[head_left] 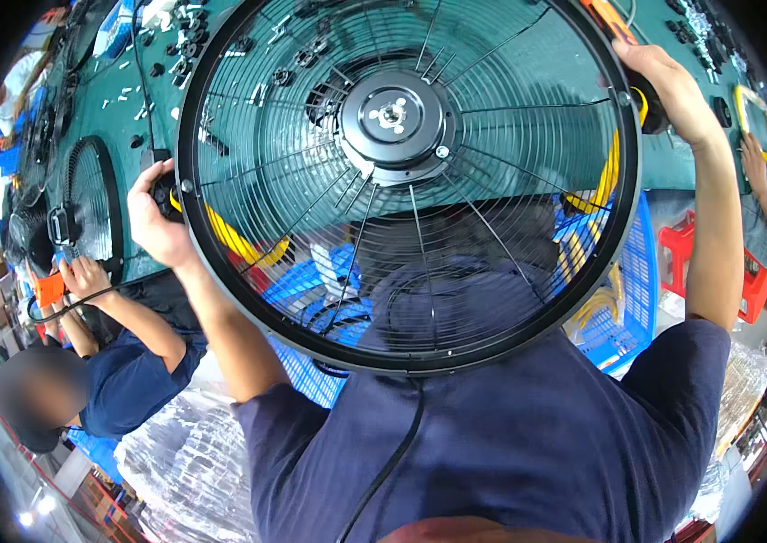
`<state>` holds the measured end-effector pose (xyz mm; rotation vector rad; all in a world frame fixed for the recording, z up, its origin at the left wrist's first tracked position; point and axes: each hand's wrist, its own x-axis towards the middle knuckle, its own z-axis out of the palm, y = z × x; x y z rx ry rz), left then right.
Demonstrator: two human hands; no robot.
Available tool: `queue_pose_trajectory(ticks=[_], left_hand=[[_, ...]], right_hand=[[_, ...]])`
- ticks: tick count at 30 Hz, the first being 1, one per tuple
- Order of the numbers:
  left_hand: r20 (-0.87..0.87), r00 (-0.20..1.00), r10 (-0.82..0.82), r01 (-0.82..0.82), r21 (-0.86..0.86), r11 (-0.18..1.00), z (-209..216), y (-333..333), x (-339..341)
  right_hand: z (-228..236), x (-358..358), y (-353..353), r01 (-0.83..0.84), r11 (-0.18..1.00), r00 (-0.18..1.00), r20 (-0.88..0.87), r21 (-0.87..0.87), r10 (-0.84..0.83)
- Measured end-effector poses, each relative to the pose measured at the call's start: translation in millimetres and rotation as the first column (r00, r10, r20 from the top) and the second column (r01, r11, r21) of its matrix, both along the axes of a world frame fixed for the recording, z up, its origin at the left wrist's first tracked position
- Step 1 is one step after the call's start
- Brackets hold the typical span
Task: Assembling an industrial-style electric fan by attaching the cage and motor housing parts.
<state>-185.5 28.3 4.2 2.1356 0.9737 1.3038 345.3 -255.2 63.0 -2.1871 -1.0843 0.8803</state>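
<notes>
A large round black fan cage [406, 365] is tilted up in front of me, with thin wires and a round black motor [392, 118] at its centre. My left hand [159, 217] closes on the left side of the rim, around a black knob [164, 195]. On the right side my right hand [673, 86] is closed on the rim by another black knob [649, 107]. An orange tool [608, 13] lies by its thumb; I cannot tell its kind or whether the hand holds it. Yellow tubing [237, 242] shows through the wires.
A green work table [528, 149] carries several small black parts. Blue plastic baskets [641, 281] stand beneath its near edge, beside a red stool [754, 290]. At left a co-worker [139, 362] handles a cord and an orange tool near another fan cage [94, 199]. Another person's hand [754, 163] is at far right.
</notes>
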Motion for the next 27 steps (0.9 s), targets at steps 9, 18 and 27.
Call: queue_pose_trajectory(ticks=[9,18,27], left_hand=[[-0.284,0.959,-0.003,-0.249,-0.846,0.472,39.0,26.5,-28.0],[0.263,0.947,-0.183,0.252,-0.257,0.933,-15.8,11.6,-17.9],[-0.253,0.967,-0.02,-0.172,-0.711,0.682,31.1,25.0,-26.4]], right_hand=[[-18.8,-31.5,-19.6,-0.429,0.796,0.804,0.581,0.426,0.122],[-3.6,1.6,-0.4,0.083,0.99,0.991,0.092,0.115,-0.094],[-35.8,-18.7,-18.5,-0.312,0.805,0.904,0.417,0.505,0.088]])
